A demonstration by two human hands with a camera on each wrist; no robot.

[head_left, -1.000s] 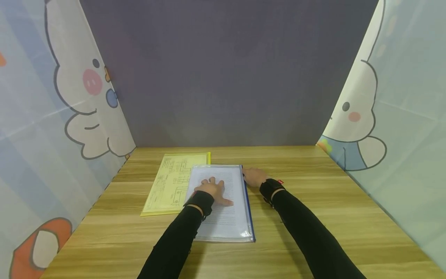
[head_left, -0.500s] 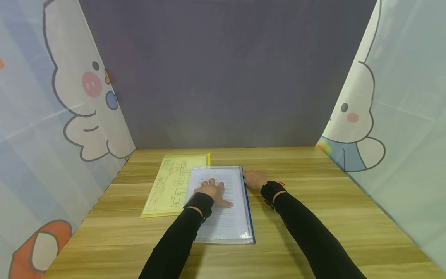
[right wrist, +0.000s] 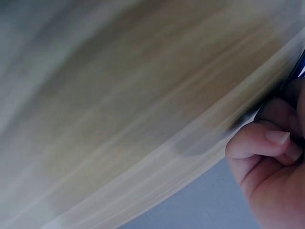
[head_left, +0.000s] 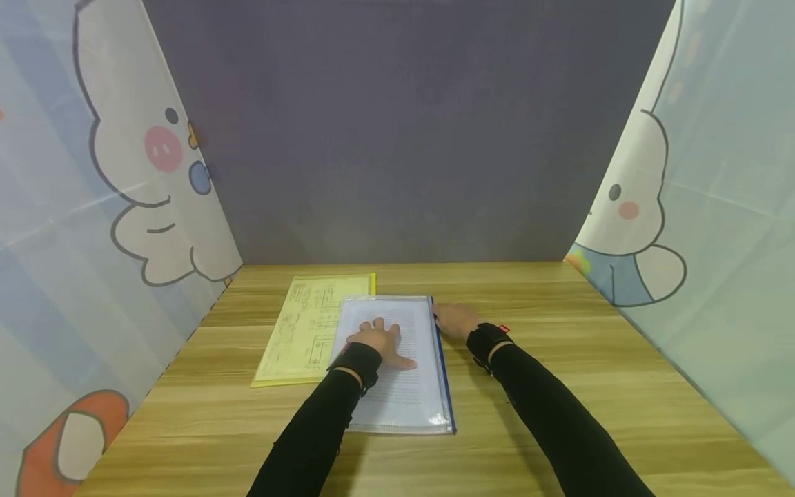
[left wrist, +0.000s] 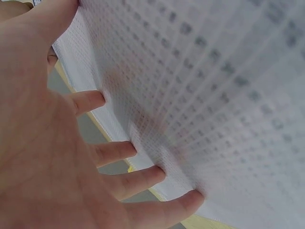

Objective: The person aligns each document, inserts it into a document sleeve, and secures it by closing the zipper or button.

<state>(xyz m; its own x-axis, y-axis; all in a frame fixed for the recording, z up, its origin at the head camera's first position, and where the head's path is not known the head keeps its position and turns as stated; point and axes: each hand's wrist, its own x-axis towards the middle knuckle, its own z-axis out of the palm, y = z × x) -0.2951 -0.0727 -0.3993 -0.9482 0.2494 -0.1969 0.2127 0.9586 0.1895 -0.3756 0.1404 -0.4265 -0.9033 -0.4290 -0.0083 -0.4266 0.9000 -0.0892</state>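
Note:
A clear document pouch [head_left: 419, 404] with printed white sheets inside lies on the table, blue along its right side. My left hand [head_left: 375, 342] rests on it with fingers and thumb spread; its fingertips press the pouch [left wrist: 228, 143] in the left wrist view. At the far right corner, my right hand [head_left: 455, 319] has curled fingers pinching at the blue zip edge [head_left: 442, 366]. In the right wrist view, the bent fingers [right wrist: 257, 140] sit beside the dark blue edge, and whatever lies between them is hidden.
A yellow folder [head_left: 288, 342] showing line drawings lies to the left, partly under the pouch. Bare wooden table [head_left: 559, 359] stretches to the right. A dark grey panel [head_left: 397, 138] stands at the back, with cartoon-printed sheets [head_left: 720, 172] at both sides.

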